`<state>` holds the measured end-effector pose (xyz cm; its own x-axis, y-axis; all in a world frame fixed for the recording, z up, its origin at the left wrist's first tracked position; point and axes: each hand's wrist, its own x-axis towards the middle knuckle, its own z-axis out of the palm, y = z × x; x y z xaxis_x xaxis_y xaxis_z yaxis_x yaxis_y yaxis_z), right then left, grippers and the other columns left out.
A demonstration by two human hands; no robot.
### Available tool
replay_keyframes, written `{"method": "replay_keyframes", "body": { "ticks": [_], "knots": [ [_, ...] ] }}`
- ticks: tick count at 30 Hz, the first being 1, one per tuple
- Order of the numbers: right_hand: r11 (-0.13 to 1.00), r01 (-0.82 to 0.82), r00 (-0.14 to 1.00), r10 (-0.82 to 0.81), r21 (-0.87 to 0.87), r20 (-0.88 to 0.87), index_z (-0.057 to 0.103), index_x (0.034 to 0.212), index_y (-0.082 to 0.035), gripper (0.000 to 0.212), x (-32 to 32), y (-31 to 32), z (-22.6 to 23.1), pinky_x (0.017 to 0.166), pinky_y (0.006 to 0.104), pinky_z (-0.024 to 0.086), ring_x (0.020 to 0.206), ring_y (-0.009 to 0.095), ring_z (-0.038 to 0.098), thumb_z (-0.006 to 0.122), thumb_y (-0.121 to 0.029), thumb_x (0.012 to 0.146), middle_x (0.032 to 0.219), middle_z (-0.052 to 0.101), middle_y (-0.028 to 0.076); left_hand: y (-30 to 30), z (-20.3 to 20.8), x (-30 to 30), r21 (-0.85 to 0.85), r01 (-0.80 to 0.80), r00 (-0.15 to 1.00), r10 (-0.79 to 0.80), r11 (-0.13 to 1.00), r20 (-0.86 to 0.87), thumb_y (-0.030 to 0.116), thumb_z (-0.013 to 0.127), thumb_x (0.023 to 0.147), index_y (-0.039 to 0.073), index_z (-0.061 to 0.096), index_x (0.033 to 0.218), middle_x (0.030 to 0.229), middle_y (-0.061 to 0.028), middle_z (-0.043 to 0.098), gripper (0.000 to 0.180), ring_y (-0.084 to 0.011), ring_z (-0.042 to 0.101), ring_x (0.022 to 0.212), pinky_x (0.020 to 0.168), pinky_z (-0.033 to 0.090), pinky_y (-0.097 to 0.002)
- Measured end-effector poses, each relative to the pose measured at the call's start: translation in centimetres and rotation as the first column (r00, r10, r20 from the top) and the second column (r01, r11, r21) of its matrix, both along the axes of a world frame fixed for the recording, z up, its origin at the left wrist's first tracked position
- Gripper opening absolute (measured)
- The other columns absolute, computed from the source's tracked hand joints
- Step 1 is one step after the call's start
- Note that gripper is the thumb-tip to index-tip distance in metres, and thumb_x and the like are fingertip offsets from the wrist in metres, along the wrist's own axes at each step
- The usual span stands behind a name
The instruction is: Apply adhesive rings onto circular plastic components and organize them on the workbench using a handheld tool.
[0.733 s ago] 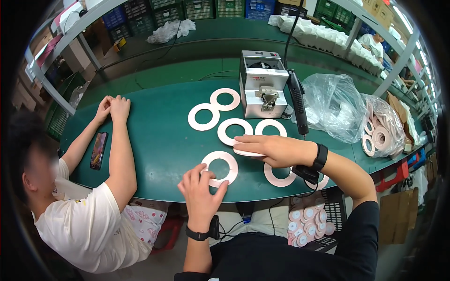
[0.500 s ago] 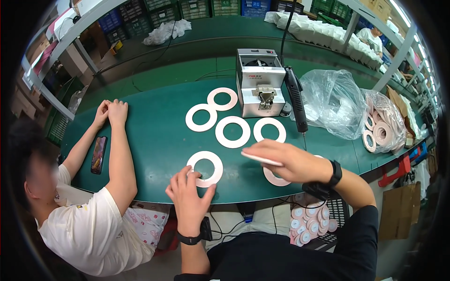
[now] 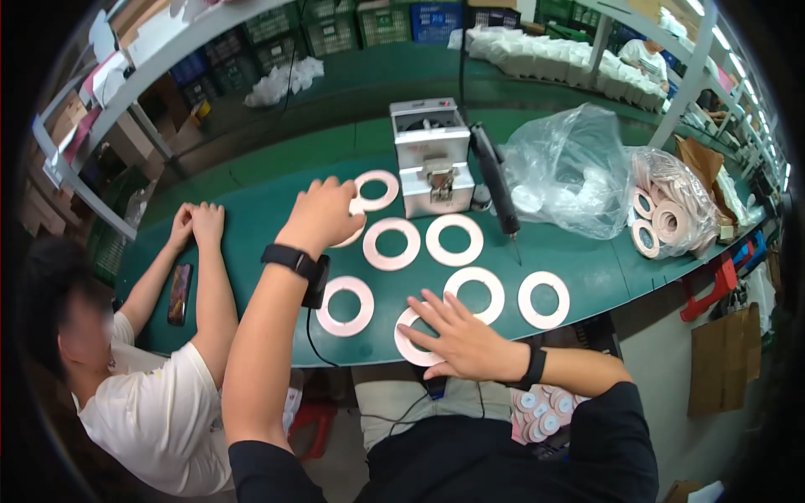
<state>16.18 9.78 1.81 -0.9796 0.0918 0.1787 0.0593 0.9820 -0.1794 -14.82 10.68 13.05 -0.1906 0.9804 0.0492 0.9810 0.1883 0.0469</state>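
Note:
Flat pale pink-white rings lie spread over the green table. My left hand (image 3: 323, 218) reaches forward over one ring (image 3: 350, 233), mostly covering it; its thumb stands apart from the fingers. Just beyond it is another ring (image 3: 376, 191). Spread fingers of my right hand (image 3: 465, 339) rest over a ring (image 3: 406, 339) near the front edge, with nothing gripped. Around the hands lie a ring (image 3: 346, 307) at left, two in the middle row, including one ring (image 3: 392, 244), a ring (image 3: 493, 302) touching the right hand's ring, and a ring (image 3: 544, 300) at far right.
A silver screw-feeding machine (image 3: 434, 159) stands at the back, beside a hanging black electric screwdriver (image 3: 496, 180). Clear plastic bags (image 3: 570, 176) and a bag of rings (image 3: 671, 210) lie at right. A co-worker's forearms (image 3: 214, 277) and a phone (image 3: 179, 293) are on the left.
My left hand has moved from the front ring to a farther one. My right hand has lowered from mid-air, let go of its ring, and more rings lie at the right. The view has shifted.

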Motion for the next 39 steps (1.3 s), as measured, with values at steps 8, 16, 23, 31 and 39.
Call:
{"method": "replay_keyframes", "body": {
  "ticks": [8, 16, 23, 31, 39],
  "knots": [
    [0.983, 0.176, 0.97, -0.182, -0.051, -0.159, 0.046, 0.156, -0.012, 0.076, 0.0, -2.0, -2.8, 0.122, 0.0645, 0.027, 0.155, 0.047, 0.031, 0.067, -0.055, 0.096, 0.168, 0.033, 0.023, 2.6, -8.3, -6.6, -0.368, -0.248, 0.964, 0.266, 0.896, -0.003, 0.081, 0.081, 0.065, 0.001, 0.052, 0.149, 0.154, -0.0272, 0.052, 0.12, -0.044, 0.057, 0.137, 0.113, 0.049, -0.0475],
    [0.975, 0.218, 0.955, -0.222, -0.043, -0.199, 0.049, 0.153, -0.01, 0.074, 0.8, -1.3, -3.2, 0.124, 0.0594, 0.029, 0.154, 0.044, 0.035, 0.062, -0.059, 0.099, 0.165, 0.039, 0.023, 2.7, -2.3, -1.2, -0.429, -0.102, 0.984, 0.153, 0.898, 0.087, 0.056, 0.077, 0.078, -0.003, 0.075, 0.113, 0.115, -0.027, 0.075, 0.069, -0.0394, 0.072, 0.11, 0.097, 0.057, -0.0458],
    [0.974, 0.192, 0.937, -0.218, -0.119, -0.271, 0.056, 0.147, -0.007, 0.07, 1.4, -1.7, -3.1, 0.124, 0.0577, 0.03, 0.152, 0.047, 0.036, 0.065, -0.055, 0.098, 0.162, 0.041, 0.026, 1.6, -4.7, -6.2, 0.059, -0.201, 0.934, 0.173, 0.978, 0.311, 0.035, 0.073, 0.085, -0.001, 0.077, 0.102, 0.1, -0.0285, 0.075, 0.041, -0.0412, 0.074, 0.099, 0.092, 0.059, -0.0475],
    [0.97, 0.182, 0.93, -0.223, -0.16, -0.292, 0.059, 0.144, -0.008, 0.068, 0.9, -1.2, -2.9, 0.124, 0.0583, 0.031, 0.15, 0.052, 0.036, 0.07, -0.054, 0.095, 0.161, 0.043, 0.025, -2.6, -8.4, -3.9, 0.326, -0.008, 0.999, 0.02, 0.945, -0.032, 0.032, 0.075, 0.086, 0.002, 0.078, 0.104, 0.091, -0.0211, 0.076, 0.035, -0.0363, 0.074, 0.089, 0.085, 0.059, -0.0482],
    [0.966, 0.189, 0.929, -0.235, -0.18, -0.287, 0.061, 0.143, -0.009, 0.067, 0.6, -1.4, -2.0, 0.123, 0.0581, 0.032, 0.148, 0.051, 0.039, 0.072, -0.052, 0.094, 0.16, 0.044, 0.025, -2.7, -7.9, -4.9, -0.186, -0.214, 0.956, 0.245, 0.959, 0.163, 0.046, 0.086, 0.076, 0.005, 0.075, 0.112, 0.115, -0.0229, 0.069, 0.055, -0.0441, 0.064, 0.11, 0.096, 0.055, -0.0501]
  ]
}}
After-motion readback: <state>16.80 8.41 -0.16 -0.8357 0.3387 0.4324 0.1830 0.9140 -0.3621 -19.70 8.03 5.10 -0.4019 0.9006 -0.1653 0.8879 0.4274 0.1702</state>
